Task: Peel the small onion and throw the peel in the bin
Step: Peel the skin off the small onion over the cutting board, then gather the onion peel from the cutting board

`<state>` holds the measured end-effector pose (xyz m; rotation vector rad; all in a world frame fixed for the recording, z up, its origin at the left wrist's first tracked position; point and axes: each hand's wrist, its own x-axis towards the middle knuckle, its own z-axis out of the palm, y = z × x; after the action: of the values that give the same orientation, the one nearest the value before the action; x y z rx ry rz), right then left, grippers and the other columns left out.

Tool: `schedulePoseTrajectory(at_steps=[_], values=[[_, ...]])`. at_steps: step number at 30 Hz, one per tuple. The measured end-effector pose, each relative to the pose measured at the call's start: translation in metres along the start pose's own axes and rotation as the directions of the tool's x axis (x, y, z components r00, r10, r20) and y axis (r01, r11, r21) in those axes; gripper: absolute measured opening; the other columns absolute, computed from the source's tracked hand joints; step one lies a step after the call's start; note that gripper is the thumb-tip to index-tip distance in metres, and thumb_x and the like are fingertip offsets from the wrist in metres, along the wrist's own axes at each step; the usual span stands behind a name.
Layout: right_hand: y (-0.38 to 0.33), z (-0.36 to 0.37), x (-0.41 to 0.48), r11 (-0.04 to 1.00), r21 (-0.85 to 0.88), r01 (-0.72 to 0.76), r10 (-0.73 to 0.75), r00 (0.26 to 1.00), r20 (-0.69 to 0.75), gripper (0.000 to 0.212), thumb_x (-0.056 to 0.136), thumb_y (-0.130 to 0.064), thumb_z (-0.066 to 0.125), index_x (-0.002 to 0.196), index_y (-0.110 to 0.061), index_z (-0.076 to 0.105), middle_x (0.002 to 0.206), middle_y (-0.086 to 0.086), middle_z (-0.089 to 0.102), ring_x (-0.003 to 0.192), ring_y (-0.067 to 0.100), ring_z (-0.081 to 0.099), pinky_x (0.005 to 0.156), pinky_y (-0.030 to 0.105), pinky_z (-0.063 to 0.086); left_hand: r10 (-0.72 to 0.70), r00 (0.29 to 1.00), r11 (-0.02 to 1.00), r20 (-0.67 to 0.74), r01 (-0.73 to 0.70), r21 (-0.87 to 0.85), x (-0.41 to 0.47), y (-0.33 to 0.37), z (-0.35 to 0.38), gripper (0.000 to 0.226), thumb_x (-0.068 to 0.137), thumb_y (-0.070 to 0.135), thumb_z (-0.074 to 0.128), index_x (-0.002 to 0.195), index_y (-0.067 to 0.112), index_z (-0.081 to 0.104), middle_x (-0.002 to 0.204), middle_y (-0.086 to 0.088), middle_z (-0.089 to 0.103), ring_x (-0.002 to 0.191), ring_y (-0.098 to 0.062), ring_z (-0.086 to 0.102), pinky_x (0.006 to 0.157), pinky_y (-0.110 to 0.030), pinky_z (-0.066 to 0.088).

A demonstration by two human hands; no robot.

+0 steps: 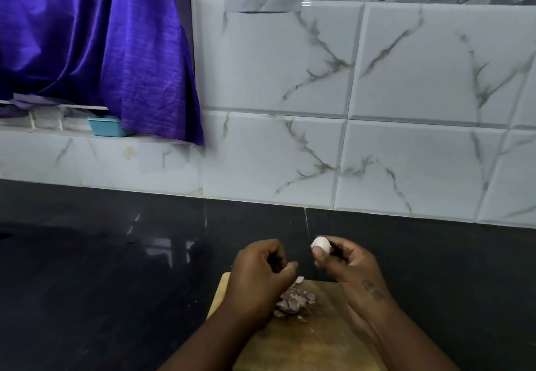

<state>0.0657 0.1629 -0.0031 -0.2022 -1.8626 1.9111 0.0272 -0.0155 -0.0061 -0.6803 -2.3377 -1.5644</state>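
Onion (320, 244), peeled, held up over the bench (116, 254)
Right hand (345, 266) pinches the white onion at the tips of thumb and fingers (336, 250); on the left hand (261, 272) the fingers are curled, holding something or not I cannot tell. Peel (294, 301) lies heaped on the wooden board (319, 341) below.

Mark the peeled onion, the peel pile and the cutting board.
Small white peeled onion (320, 244): head view, its bare rounded top.
Pile of purple onion peel (294, 301): head view, middle of the heap.
Light wooden cutting board (314, 341): head view, bare surface nearer the camera than the peel.
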Motion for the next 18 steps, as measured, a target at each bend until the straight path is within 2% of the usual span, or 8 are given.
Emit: schedulePoseTrajectory(at_steps=[4, 6, 8, 10, 13, 15, 17, 18], values=[[0.002, 0.007, -0.01, 0.993, -0.118, -0.001, 0.01, 0.997, 0.073, 0.018, 0.086, -0.028, 0.081, 0.103, -0.023, 0.078, 0.099, -0.003, 0.081, 0.095, 0.011, 0.075, 0.082, 0.029, 0.059, -0.073, 0.997, 0.997, 0.032, 0.074, -0.022, 0.002, -0.005, -0.003, 0.014, 0.083, 0.021, 0.084, 0.08, 0.027, 0.071, 0.078, 0.002, 0.074, 0.072, -0.011, 0.071, 0.069, -0.039, 0.062], [0.003, 0.01, -0.014, 0.99, -0.14, 0.002, 0.011, 0.996, 0.09, 0.015, 0.091, -0.032, 0.076, 0.104, -0.024, 0.075, 0.102, -0.002, 0.079, 0.098, 0.011, 0.073, 0.082, 0.026, 0.058, -0.139, 0.99, 0.99, 0.002, 0.139, -0.028, 0.001, -0.008, -0.005, 0.009, 0.088, 0.027, 0.08, 0.082, 0.028, 0.073, 0.076, 0.004, 0.074, 0.072, -0.012, 0.072, 0.071, -0.046, 0.064], [0.002, 0.012, -0.017, 0.988, -0.155, 0.007, 0.007, 0.996, 0.088, 0.012, 0.096, -0.032, 0.07, 0.106, -0.025, 0.072, 0.104, -0.002, 0.076, 0.101, 0.012, 0.071, 0.082, 0.023, 0.056, -0.164, 0.986, 0.986, -0.038, 0.164, -0.019, -0.002, -0.01, -0.005, 0.027, 0.093, 0.034, 0.076, 0.072, 0.019, 0.069, 0.065, 0.001, 0.071, 0.061, -0.013, 0.066, 0.068, -0.049, 0.06], [0.004, 0.012, -0.016, 0.987, -0.158, -0.002, 0.013, 0.997, 0.071, 0.013, 0.098, -0.034, 0.066, 0.107, -0.025, 0.071, 0.106, -0.001, 0.076, 0.104, 0.015, 0.07, 0.088, 0.031, 0.057, -0.164, 0.986, 0.986, -0.017, 0.164, -0.042, -0.004, -0.007, -0.004, 0.031, 0.093, 0.029, 0.078, 0.069, 0.015, 0.066, 0.062, -0.002, 0.069, 0.06, -0.019, 0.066, 0.068, -0.053, 0.06], [0.006, 0.012, -0.013, 0.982, -0.186, -0.036, 0.05, 0.996, 0.072, 0.019, 0.101, -0.042, 0.06, 0.107, -0.026, 0.068, 0.109, 0.002, 0.074, 0.105, 0.018, 0.069, 0.094, 0.041, 0.056, -0.181, 0.983, 0.98, 0.02, 0.182, -0.082, -0.006, -0.005, -0.001, 0.018, 0.089, 0.018, 0.083, 0.078, 0.018, 0.068, 0.074, -0.006, 0.073, 0.072, -0.028, 0.072, 0.071, -0.058, 0.062], [0.009, 0.013, -0.013, 0.963, -0.267, -0.031, 0.059, 0.993, 0.099, 0.023, 0.102, -0.049, 0.054, 0.106, -0.029, 0.065, 0.109, 0.003, 0.072, 0.105, 0.022, 0.068, 0.091, 0.044, 0.057, -0.197, 0.98, 0.978, -0.007, 0.195, -0.079, -0.006, -0.005, -0.002, 0.014, 0.092, 0.035, 0.078, 0.086, 0.025, 0.07, 0.079, 0.001, 0.074, 0.075, -0.017, 0.073, 0.076, -0.057, 0.063], [0.009, 0.014, -0.014, 0.93, -0.367, 0.003, 0.057, 0.987, 0.151, 0.028, 0.103, -0.054, 0.047, 0.106, -0.031, 0.061, 0.109, 0.002, 0.071, 0.105, 0.022, 0.067, 0.089, 0.042, 0.056, -0.259, 0.966, 0.965, -0.027, 0.257, -0.062, -0.005, -0.004, -0.007, 0.044, 0.098, 0.066, 0.053, 0.096, 0.027, 0.072, 0.088, 0.007, 0.071, 0.086, -0.014, 0.069, 0.089, -0.058, 0.06], [0.009, 0.016, -0.016, 0.912, -0.411, 0.013, 0.065, 0.982, 0.177, 0.03, 0.103, -0.057, 0.044, 0.106, -0.032, 0.06, 0.109, 0.0, 0.07, 0.105, 0.02, 0.067, 0.09, 0.041, 0.056, -0.337, 0.941, 0.939, 0.028, 0.338, -0.058, -0.003, -0.004, -0.009, 0.066, 0.096, 0.08, 0.037, 0.112, 0.027, 0.073, 0.104, 0.007, 0.072, 0.103, -0.017, 0.068, 0.102, -0.057, 0.055]])
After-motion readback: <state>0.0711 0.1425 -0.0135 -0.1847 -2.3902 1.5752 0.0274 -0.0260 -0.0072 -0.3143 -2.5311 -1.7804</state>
